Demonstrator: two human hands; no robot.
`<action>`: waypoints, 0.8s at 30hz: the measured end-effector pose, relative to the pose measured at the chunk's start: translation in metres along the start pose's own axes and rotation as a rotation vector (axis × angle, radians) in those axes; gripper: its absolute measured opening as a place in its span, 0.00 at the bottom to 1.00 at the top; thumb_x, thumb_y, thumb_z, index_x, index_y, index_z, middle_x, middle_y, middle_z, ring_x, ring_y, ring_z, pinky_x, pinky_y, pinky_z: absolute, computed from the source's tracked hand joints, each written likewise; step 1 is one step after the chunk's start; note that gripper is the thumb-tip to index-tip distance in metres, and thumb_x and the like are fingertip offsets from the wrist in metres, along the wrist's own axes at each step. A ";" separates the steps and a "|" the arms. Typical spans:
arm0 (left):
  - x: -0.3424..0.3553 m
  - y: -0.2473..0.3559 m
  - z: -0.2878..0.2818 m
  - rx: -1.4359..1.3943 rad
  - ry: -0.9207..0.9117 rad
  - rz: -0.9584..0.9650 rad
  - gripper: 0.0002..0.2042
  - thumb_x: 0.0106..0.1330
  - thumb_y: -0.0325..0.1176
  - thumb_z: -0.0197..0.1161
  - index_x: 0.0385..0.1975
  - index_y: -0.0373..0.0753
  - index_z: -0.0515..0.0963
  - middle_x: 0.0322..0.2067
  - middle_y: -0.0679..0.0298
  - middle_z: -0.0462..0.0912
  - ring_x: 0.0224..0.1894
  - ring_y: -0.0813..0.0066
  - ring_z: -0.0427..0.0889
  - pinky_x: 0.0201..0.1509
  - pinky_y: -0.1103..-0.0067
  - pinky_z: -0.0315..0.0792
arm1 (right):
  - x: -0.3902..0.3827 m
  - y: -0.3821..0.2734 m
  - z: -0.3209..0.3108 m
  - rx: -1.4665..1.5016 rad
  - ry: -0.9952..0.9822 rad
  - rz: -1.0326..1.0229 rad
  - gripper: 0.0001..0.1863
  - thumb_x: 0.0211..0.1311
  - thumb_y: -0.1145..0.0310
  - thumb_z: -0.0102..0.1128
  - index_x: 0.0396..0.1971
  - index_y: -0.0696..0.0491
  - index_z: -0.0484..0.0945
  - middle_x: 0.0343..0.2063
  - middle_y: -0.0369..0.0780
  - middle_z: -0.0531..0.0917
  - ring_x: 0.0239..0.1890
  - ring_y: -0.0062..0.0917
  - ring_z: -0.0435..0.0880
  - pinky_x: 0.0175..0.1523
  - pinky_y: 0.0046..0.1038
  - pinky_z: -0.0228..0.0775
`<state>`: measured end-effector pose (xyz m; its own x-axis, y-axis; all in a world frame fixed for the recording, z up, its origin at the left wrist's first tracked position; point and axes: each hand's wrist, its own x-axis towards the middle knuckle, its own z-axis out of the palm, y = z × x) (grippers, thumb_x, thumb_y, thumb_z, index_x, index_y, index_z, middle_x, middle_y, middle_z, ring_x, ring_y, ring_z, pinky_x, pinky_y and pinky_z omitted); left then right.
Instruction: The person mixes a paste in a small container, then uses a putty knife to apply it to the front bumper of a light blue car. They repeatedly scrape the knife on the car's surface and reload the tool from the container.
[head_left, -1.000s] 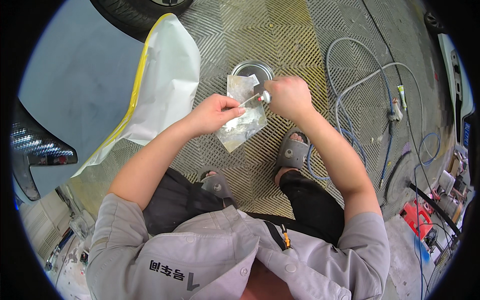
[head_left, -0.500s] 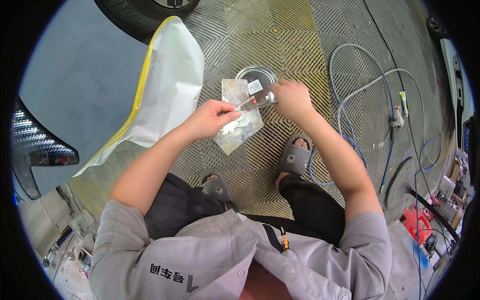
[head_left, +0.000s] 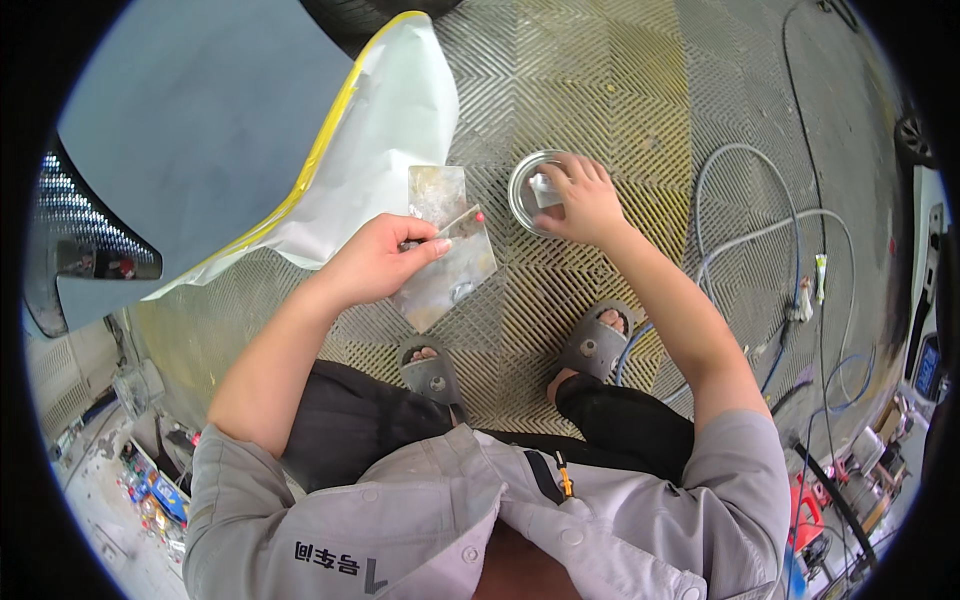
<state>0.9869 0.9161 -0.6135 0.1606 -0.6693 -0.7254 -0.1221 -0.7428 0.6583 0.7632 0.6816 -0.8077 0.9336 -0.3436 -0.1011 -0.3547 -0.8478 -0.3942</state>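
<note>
My left hand (head_left: 395, 255) grips two stained, translucent flat plates (head_left: 440, 275), one overlapping the other at an angle, plus a thin stick (head_left: 460, 218) with a pinkish-red blob (head_left: 480, 217) at its tip. To the right, a round silver can or lid (head_left: 520, 200) lies on the floor. My right hand (head_left: 580, 200) is over it, fingers apart and curved around a small white item (head_left: 542, 190); whether they touch it is unclear.
Yellow-taped white masking paper (head_left: 400, 100) hangs from a grey-blue car panel (head_left: 200, 140) at left. Hoses (head_left: 750, 150) coil on the grated floor (head_left: 640, 100) at right. A red plastic object (head_left: 805, 505) stands lower right; another car (head_left: 915, 230) is at the right edge.
The plates moved left, away from the can. My right hand left the stick's tip and opened over the can; the white tube it held is no longer clearly visible. The view shifted slightly.
</note>
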 end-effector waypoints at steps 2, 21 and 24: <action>-0.009 -0.002 -0.001 -0.030 0.033 -0.009 0.12 0.77 0.38 0.66 0.39 0.33 0.85 0.20 0.75 0.73 0.23 0.87 0.66 0.27 0.79 0.64 | -0.001 -0.004 -0.005 -0.036 0.043 -0.001 0.55 0.43 0.43 0.83 0.73 0.46 0.68 0.72 0.46 0.68 0.76 0.42 0.65 0.81 0.51 0.53; -0.081 -0.024 0.033 -0.264 0.312 0.230 0.11 0.81 0.37 0.62 0.37 0.35 0.81 0.25 0.78 0.72 0.29 0.90 0.66 0.32 0.82 0.64 | 0.052 -0.005 -0.091 0.762 0.137 0.279 0.28 0.75 0.47 0.64 0.51 0.61 0.88 0.43 0.46 0.91 0.50 0.36 0.88 0.63 0.36 0.77; -0.089 -0.023 0.038 -0.353 0.372 0.314 0.12 0.81 0.37 0.61 0.37 0.36 0.81 0.27 0.80 0.72 0.31 0.91 0.67 0.34 0.84 0.64 | 0.052 -0.088 -0.099 1.365 -0.394 -0.037 0.32 0.81 0.45 0.53 0.55 0.63 0.86 0.43 0.47 0.92 0.48 0.31 0.89 0.62 0.35 0.78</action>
<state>0.9378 0.9927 -0.5718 0.5090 -0.7578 -0.4082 0.1029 -0.4172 0.9030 0.8385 0.6983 -0.6875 0.9741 -0.0049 -0.2261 -0.2162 0.2733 -0.9373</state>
